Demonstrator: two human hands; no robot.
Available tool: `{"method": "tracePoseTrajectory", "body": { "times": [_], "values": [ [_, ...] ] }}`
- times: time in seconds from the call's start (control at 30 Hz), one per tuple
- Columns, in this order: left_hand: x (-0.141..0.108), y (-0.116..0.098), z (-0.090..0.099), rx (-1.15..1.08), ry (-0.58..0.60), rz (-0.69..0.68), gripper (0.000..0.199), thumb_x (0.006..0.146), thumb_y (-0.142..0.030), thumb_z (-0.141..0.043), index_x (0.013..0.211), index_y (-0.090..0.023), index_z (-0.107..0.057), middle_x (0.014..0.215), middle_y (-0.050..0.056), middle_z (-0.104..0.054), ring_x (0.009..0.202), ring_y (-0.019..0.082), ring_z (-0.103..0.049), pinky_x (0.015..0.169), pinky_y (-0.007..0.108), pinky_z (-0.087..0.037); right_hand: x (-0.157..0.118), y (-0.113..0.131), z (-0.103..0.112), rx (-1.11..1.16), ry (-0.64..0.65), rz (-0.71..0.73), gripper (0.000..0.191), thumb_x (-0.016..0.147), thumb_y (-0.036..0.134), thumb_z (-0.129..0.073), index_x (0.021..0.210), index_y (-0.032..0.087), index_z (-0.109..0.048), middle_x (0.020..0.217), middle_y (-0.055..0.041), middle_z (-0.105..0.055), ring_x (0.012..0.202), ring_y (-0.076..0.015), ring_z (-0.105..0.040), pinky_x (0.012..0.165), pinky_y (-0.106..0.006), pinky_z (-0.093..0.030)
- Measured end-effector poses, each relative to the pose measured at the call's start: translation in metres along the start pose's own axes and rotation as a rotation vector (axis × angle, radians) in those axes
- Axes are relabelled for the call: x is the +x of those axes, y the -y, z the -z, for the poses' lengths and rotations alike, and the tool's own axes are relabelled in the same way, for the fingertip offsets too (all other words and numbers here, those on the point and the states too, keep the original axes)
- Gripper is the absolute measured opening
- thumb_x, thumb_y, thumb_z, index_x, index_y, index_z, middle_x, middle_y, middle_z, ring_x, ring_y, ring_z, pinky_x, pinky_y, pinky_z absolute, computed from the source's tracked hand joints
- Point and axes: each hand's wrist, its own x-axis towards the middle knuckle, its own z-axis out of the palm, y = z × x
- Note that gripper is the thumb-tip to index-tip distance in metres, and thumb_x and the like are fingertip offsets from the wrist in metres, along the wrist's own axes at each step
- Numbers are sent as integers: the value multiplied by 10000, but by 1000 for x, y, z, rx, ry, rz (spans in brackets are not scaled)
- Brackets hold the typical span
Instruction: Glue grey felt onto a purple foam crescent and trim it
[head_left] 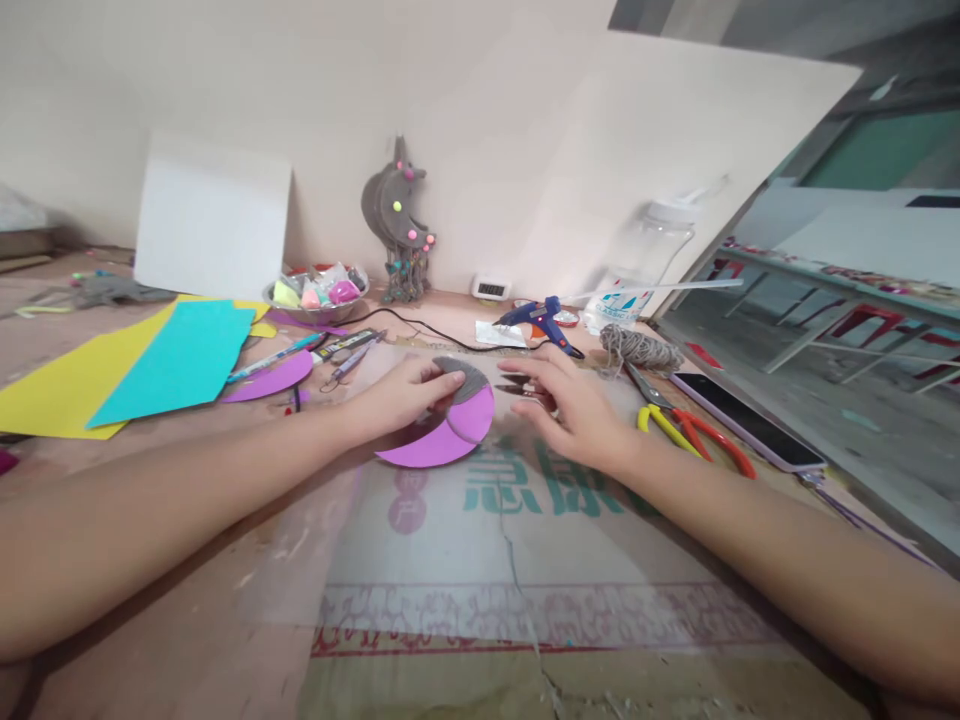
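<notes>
A purple paper crescent point(431, 446) is pinched near its upper end by my left hand point(409, 395). Grey yarn point(466, 380) is wound round that upper end, and a loop of it lies across the purple face. Just to the right, my right hand point(559, 400) is curled around small dark thread snips point(516, 385), with their two pointed blades towards the crescent. A small gap separates the blades from the paper. Part of the snips is hidden by my fingers.
Beyond my hands lie a blue glue gun point(544, 318), a bowl of pompoms point(319, 290) and a grey moon ornament point(397, 215). On the right are a yarn bundle point(641, 348), scissors point(675, 420) and a phone point(750, 420). Coloured sheets point(176, 365) lie left.
</notes>
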Motion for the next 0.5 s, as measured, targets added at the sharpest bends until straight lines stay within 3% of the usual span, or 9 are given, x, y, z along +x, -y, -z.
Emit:
{"method": "tracePoseTrajectory", "body": {
  "times": [0.13,0.37,0.5],
  "values": [
    [2,3,1,9,18,-10,344,853,-428,-513,651,-151,-511,589,-24,-494,510,79,-438,479,214,-343,-6,-10,-14,-35,39,-14,286,968,267,-384,1174,172,-558,944,-77,-596,795,-174,-559,712,-311,-451],
    [1,0,0,19,42,-52,305,863,-374,-510,652,-154,-501,576,-34,-465,492,72,-413,459,201,-331,-7,-10,-11,-156,122,-16,359,953,321,-423,1241,131,-523,999,-109,-587,804,-197,-558,687,-316,-438],
    [0,-2,2,82,67,-80,318,871,-380,-502,653,-150,-519,584,-31,-493,504,76,-431,477,202,-338,-7,-16,-14,-205,155,-9,299,954,315,-426,1154,132,-553,967,-104,-611,802,-208,-571,680,-318,-435]
  ]
}}
